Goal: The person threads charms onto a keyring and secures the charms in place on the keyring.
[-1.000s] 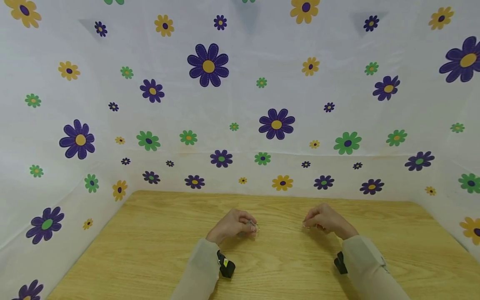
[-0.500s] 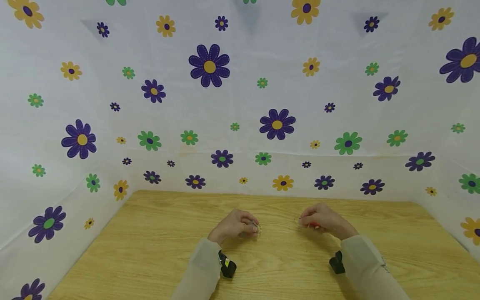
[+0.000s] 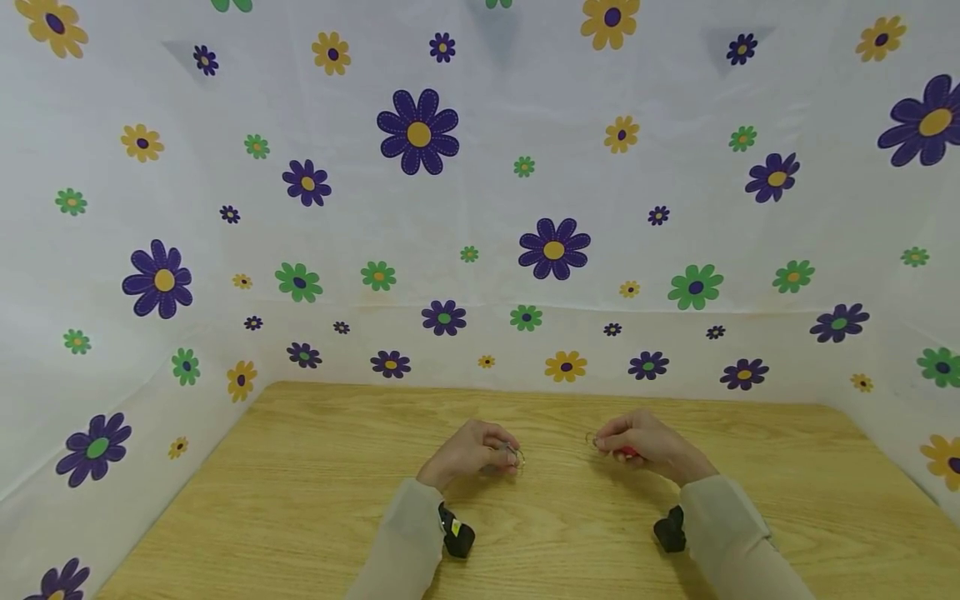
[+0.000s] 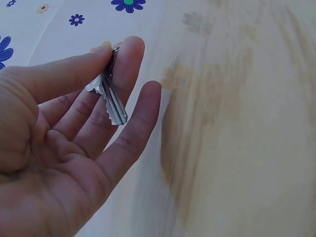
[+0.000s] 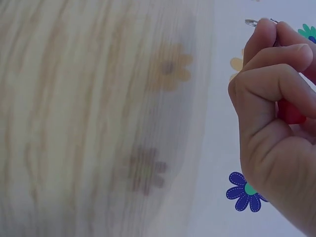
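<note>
My left hand [image 3: 468, 452] pinches silver keys [image 4: 114, 103] between thumb and fingertips, and their toothed blades hang down toward the palm in the left wrist view. A thin metal ring [image 3: 522, 459] juts from those fingertips in the head view. Across from it, my right hand [image 3: 651, 446] grips a red keychain piece [image 5: 291, 112], mostly hidden by the curled fingers. Its split ring [image 5: 251, 22] sticks out past the fingertips, pointing toward the left hand. Both hands are just above the wooden table, with a gap between them.
The wood-grain table [image 3: 547, 533] reaches back to a white flower-print cloth [image 3: 465, 208], which encloses the far side and both flanks. Black wrist cameras [image 3: 457, 537] sit beneath each cuff.
My right hand has turned and moved slightly left, so the split ring and the red piece now show. The left hand has barely shifted, keeping the keys.
</note>
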`<state>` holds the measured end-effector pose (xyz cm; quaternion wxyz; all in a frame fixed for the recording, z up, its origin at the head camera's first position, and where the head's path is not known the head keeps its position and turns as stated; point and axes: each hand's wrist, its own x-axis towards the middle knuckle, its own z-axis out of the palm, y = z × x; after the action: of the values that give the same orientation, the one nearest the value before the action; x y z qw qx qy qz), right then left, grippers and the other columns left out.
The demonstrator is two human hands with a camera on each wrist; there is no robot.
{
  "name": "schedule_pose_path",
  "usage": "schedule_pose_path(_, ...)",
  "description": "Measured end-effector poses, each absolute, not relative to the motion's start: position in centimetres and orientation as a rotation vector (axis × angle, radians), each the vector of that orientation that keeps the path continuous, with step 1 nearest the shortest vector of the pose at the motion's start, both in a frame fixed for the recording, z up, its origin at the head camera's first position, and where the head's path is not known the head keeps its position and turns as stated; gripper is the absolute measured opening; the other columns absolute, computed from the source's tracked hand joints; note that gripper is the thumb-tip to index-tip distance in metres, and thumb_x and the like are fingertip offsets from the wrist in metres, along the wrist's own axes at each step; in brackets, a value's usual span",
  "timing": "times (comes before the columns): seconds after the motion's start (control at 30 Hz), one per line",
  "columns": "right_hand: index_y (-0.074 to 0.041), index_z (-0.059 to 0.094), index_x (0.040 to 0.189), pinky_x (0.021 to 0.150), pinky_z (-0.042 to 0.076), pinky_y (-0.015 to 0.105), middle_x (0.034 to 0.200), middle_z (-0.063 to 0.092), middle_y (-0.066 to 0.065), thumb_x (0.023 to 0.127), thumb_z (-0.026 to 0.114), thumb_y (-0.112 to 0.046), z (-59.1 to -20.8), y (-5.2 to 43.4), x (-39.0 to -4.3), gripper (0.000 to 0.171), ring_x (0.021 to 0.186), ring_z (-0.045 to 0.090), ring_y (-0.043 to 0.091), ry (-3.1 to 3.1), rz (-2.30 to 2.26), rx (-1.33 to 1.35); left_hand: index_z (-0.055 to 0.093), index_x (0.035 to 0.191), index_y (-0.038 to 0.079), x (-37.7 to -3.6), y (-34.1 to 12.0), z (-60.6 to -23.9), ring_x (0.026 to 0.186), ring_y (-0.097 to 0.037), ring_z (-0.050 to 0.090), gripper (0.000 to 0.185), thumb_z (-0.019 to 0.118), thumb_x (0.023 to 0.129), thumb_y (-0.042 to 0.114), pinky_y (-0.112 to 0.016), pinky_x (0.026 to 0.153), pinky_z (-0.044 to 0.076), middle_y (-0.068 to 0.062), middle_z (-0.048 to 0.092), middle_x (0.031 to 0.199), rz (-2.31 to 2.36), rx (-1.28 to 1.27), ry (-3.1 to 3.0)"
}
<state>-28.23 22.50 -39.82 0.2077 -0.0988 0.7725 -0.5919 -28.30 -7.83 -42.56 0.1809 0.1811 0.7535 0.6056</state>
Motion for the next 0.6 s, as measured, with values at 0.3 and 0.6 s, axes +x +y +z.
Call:
schedule_pose_path(0.3,0.014,0.067,0.105,0.049,0.032,0.018,0.077,0.059,0.002,0.099,0.061,-0.003,-39.8,22.2,-28.2,0.019,0.057,0.042,0.008,2.200,-1.586,-0.338,0.068,0.110,-0.009,-28.2,-7.5,-42.6,0.081,-0.022,0.074,0.016,0.067,0.096,-0.002,-0.030,0.073,0.060,-0.015,0.075,0.091,1.715,0.529,2.151)
schedule_pose_path(0.6,0.015,0.069,0.107,0.050,0.034,0.018,0.100,0.071,0.012,0.099,0.059,-0.007,-39.7,21.6,-28.3,0.025,0.060,0.042,0.009,2.157,-1.608,-0.363,0.067,0.111,-0.010,-28.2,-6.6,-42.7,0.084,-0.023,0.074,0.016,0.066,0.096,-0.003,-0.032,0.077,0.061,-0.012,0.074,0.092,1.768,0.512,2.138)
